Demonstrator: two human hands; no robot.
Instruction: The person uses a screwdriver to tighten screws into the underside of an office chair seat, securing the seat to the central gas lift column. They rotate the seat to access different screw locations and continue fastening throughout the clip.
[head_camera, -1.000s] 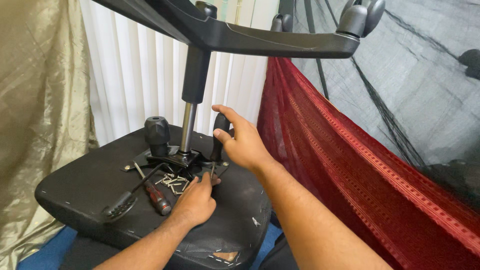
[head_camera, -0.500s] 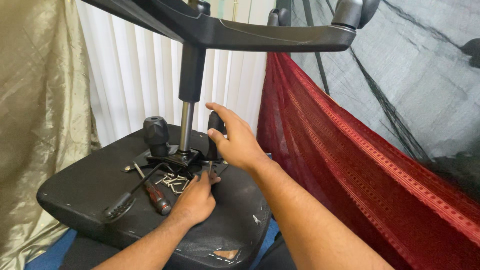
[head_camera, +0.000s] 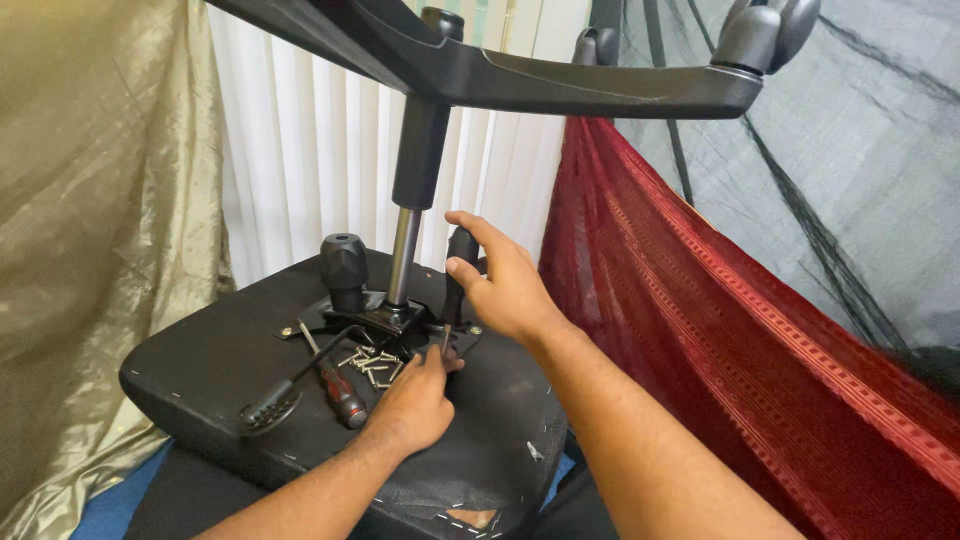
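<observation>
My left hand (head_camera: 415, 400) rests on the upturned seat (head_camera: 200, 370), fingers pinched on a small screw or bit (head_camera: 446, 338) standing upright at the mounting plate (head_camera: 385, 320); can't tell exactly which. My right hand (head_camera: 505, 285) is loosely spread, thumb and fingers touching the black lever (head_camera: 460, 255) just right of the plate, not clamped round it. The chair lies upside down: gas post (head_camera: 403, 255) rises from the plate to the base (head_camera: 560, 85) overhead, caster (head_camera: 765, 30) at its tip. Loose screws (head_camera: 370, 362) lie in a pile just beside the plate, red-handled screwdriver (head_camera: 340, 392) next to them, a black knob (head_camera: 345, 262) left of the post.

Handling, my guess: the screw is tiny, light, smooth metal, easy to drop, so grip near the head with fingertips. The lever looks stiff plastic, take it by the thick upper end. The base looks heavy and top-loaded, could tip.

Red cloth (head_camera: 720, 330) is on the right, white curtain (head_camera: 290, 150) behind.
</observation>
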